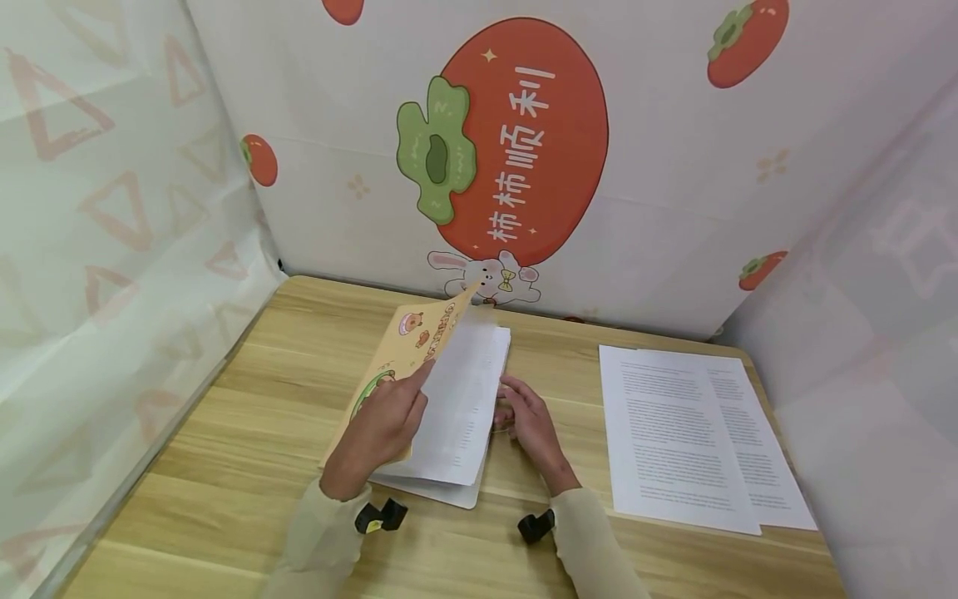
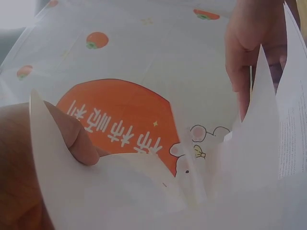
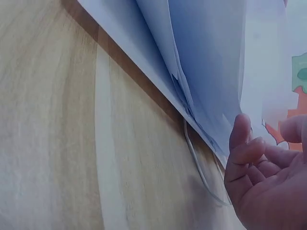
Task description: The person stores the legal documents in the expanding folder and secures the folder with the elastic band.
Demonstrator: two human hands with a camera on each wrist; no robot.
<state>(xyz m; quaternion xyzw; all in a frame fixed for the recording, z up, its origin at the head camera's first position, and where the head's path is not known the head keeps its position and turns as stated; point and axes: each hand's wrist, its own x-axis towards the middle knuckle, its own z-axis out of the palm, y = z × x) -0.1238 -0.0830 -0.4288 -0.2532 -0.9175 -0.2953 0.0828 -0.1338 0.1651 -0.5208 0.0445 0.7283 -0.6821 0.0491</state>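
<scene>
As my left hand [image 1: 383, 423] pinches the cartoon-animal cover [image 1: 400, 349], I'd keep it clear of the pages inside [image 1: 464, 399]; whether my right hand [image 1: 531, 423] grips them, I can't tell.

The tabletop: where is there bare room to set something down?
Bare tabletop lies between the folder and left wall, and between the right hand and printed sheets. Crowded: mid-table, where the left hand holds the folder open.
</scene>
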